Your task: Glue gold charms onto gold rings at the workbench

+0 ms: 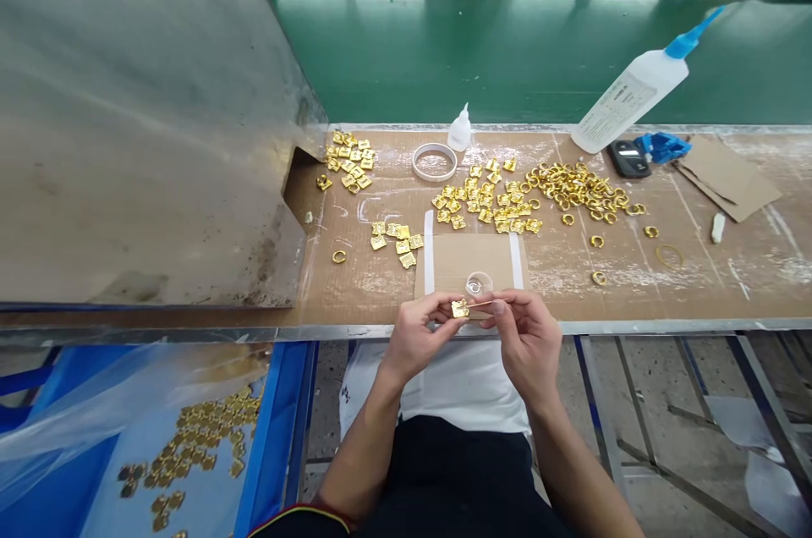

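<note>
at the near edge of the bench [634, 326], the left hand [415, 335] pinches a small gold piece [460, 309] steady so the right hand [526, 339], fingers closed on a thin stick [485, 303], can touch it.

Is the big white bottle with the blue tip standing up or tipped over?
Tipped: the big bottle leans, blue nozzle pointing up-right, base on the table.
</note>
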Motion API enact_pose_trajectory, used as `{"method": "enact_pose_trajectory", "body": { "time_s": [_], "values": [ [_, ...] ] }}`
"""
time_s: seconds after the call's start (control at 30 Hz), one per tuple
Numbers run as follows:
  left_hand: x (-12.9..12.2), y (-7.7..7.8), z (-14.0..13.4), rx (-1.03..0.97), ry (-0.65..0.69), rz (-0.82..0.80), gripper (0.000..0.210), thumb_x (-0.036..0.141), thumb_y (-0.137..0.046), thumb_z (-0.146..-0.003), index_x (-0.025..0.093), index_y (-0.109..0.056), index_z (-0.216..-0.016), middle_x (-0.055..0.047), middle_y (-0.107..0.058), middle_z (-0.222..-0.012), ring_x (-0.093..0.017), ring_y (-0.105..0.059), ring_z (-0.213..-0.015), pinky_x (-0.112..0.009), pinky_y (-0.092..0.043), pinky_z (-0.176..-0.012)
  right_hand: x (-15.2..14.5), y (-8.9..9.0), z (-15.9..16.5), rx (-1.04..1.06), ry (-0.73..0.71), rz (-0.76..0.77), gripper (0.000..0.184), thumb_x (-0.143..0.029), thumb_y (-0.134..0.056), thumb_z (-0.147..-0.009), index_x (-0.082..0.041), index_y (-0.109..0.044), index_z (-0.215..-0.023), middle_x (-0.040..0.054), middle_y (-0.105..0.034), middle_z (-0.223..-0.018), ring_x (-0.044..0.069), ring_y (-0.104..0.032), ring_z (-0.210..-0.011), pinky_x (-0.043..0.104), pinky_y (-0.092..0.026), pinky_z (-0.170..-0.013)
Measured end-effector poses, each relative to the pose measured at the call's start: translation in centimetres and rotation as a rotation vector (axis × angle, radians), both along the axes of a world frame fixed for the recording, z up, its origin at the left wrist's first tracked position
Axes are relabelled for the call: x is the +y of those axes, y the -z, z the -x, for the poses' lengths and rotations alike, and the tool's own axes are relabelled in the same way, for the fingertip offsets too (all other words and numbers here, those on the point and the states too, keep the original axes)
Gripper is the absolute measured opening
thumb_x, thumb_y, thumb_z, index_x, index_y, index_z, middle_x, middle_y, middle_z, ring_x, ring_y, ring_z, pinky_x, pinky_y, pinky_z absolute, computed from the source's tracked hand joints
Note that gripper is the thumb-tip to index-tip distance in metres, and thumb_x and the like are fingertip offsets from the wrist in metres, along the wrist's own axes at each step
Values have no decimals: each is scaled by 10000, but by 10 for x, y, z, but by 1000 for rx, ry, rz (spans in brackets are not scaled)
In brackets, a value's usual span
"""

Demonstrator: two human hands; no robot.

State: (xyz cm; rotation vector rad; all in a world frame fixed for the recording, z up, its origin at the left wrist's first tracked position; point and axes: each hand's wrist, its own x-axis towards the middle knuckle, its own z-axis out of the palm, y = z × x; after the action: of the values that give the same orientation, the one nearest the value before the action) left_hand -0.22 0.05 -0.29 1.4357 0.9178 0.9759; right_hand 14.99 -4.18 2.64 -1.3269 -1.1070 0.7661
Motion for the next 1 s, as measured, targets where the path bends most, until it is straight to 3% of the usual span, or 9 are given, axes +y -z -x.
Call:
{"method": "enact_pose_trajectory", "body": {
  "time_s": [0.43, 0.8, 1.0],
  "values": [
    [-1, 2, -1, -6, -15, -54, 199, 215, -737, -859, 113, -746, -1030, -74, -782, -850, -127, -722, -682, -182, -604, -644, -3, 3, 4, -70, 5, 8, 129, -334, -623, -997, -218, -670, -966, 54, -798, -869, 198, -790, -757, 256, -655, -567],
    [0, 2, -1, -19, -12, -84, 173, 187, -722, -860, 121, -745, -1019, -86, -795, -896, -131, -737, -705, -186, -612, -649, 0, -1, 3, -262, -27, -58, 46, -207, -653, -958, -235, -690, -962, 27, -807, -876, 167, -786, -724, 241, -654, -666],
    [-1, 3, 0, -7, -22, -67, 184, 166, -719, -845, 121, -748, -1022, -85, -796, -894, -132, -735, -699, -187, -612, -648, 0, 0, 3, -217, -25, -6, 86, -296, -652, -970, -225, -693, -945, 47, -806, -871, 192, -790, -736, 272, -660, -663]
  ]
}}
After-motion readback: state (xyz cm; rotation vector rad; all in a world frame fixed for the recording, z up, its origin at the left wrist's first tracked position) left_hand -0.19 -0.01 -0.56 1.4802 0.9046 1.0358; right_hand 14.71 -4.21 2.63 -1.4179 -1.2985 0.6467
